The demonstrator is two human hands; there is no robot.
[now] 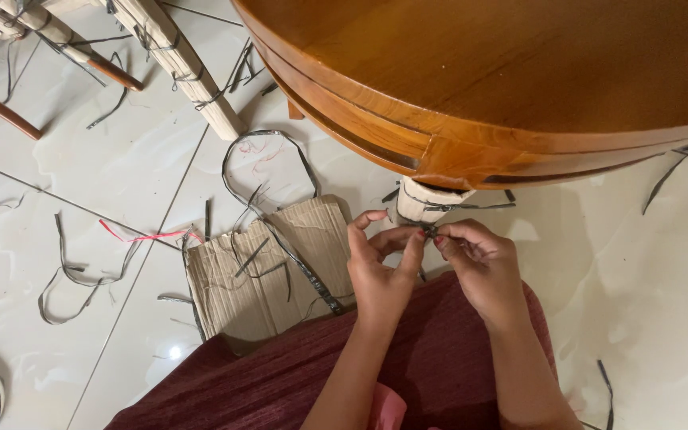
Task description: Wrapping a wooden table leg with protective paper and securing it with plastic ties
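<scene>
The round bench (519, 72) at twelve to two o'clock is glossy orange-brown wood with a darker groove along its rim. Its wrapped leg (428, 203) is pale cream, crossed by a black strap (471, 207). The floor (121, 159) is glossy off-white tile with thin dark grout lines. At seven o'clock lies tan, ribbed cardboard (280, 271), crossed by black strap pieces (300, 267); a pinkish-red strip (149, 236) lies at nine o'clock. The lap cloth (280, 382) is deep maroon. The right hand (479, 271) shows a red-painted nail.
</scene>
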